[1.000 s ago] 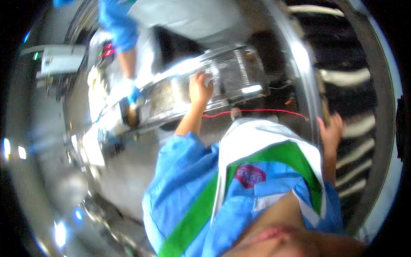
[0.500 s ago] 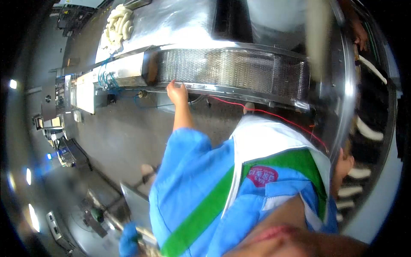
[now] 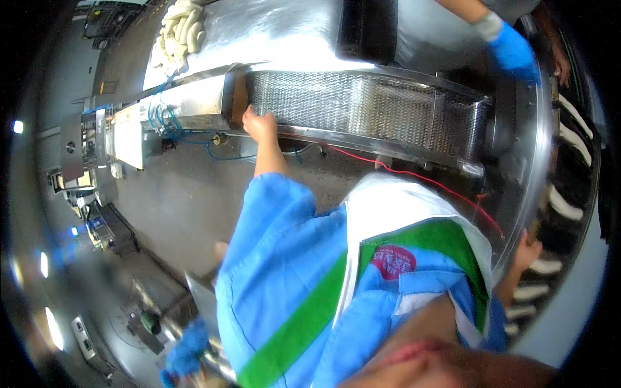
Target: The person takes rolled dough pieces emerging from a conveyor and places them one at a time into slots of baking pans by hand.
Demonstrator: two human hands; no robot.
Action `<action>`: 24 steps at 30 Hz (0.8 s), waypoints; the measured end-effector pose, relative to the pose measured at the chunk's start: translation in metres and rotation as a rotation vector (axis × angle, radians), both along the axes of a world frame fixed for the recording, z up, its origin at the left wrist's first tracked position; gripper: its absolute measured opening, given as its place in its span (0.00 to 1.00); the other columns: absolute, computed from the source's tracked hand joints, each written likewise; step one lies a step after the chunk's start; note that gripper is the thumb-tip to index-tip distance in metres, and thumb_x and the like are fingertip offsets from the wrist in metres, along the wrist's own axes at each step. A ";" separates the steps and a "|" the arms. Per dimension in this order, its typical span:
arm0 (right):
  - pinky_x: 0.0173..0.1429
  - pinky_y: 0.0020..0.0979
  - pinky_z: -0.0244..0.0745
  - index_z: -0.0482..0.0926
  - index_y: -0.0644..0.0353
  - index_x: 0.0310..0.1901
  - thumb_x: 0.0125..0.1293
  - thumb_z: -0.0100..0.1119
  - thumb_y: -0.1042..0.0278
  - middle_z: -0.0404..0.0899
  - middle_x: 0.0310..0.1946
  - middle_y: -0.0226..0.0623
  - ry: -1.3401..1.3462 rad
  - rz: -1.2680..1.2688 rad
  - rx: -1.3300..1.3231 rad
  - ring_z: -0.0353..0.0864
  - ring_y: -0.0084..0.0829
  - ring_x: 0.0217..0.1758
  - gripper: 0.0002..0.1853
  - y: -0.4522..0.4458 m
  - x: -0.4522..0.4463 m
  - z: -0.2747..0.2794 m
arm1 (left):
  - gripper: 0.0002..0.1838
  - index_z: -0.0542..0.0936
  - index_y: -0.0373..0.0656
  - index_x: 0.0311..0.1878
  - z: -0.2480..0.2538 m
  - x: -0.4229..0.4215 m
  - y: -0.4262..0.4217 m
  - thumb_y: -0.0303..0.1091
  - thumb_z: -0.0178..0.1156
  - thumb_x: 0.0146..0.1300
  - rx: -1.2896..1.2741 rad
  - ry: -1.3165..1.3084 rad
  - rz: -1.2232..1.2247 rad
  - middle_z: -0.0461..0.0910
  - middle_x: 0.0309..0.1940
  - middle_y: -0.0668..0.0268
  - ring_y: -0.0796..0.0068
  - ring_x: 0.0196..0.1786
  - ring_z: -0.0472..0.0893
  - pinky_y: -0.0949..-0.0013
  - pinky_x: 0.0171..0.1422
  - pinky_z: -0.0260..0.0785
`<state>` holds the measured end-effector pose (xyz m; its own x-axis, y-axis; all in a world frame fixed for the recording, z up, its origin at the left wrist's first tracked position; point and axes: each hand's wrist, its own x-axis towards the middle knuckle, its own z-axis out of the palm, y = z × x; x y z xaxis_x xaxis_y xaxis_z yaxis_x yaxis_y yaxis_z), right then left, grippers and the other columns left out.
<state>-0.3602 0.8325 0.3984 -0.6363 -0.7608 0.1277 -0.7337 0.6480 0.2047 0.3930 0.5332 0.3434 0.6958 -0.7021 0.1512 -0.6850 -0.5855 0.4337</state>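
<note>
The fingers of the left hand [image 3: 261, 127] are partly curled at the near edge of the mesh belt [image 3: 381, 107], close to its left end; whether they pinch that edge or only rest on it, I can't make out. The belt runs crosswise in front of the person, between metal side rails [image 3: 349, 137]. It looks like linked metal, probably firm across and flexible along its length, perhaps slick, and safest held by its outer edge, clear of the links. The right hand [image 3: 527, 253] is half curled beside the curved metal bar [image 3: 535, 152]; its grip is unclear.

Just past it, pale strips [image 3: 564, 204] lie spaced apart on a dark surface. They look soft and light, easily dented, better lifted with support underneath than pinched.

Farther out, a metal box [image 3: 194, 102] covers the belt's left end, a red cord [image 3: 420, 173] trails below, and a pale heap [image 3: 180, 39] sits on the table [image 3: 272, 29]. A co-worker's blue-gloved hand [image 3: 514, 55] is near the bar's upper end.
</note>
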 end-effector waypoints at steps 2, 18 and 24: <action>0.66 0.43 0.58 0.74 0.77 0.47 0.56 0.51 0.32 0.68 0.54 0.63 -0.020 -0.017 0.033 0.64 0.53 0.62 0.43 -0.007 0.013 0.010 | 0.29 0.74 0.40 0.53 0.001 0.004 -0.005 0.33 0.60 0.43 0.013 -0.012 0.000 0.70 0.55 0.51 0.51 0.58 0.68 0.56 0.64 0.60; 0.66 0.42 0.59 0.75 0.77 0.45 0.57 0.52 0.34 0.73 0.50 0.61 0.019 -0.065 -0.049 0.63 0.51 0.63 0.41 0.024 0.020 0.006 | 0.30 0.71 0.41 0.57 -0.008 0.006 -0.006 0.30 0.58 0.45 0.087 -0.018 -0.052 0.69 0.56 0.51 0.50 0.58 0.68 0.55 0.63 0.60; 0.66 0.42 0.58 0.74 0.76 0.48 0.57 0.53 0.34 0.69 0.54 0.61 -0.010 -0.096 -0.049 0.61 0.51 0.64 0.41 0.040 0.015 -0.003 | 0.29 0.72 0.39 0.55 -0.006 0.002 -0.014 0.29 0.59 0.44 0.039 -0.034 -0.042 0.70 0.55 0.48 0.49 0.58 0.68 0.55 0.63 0.60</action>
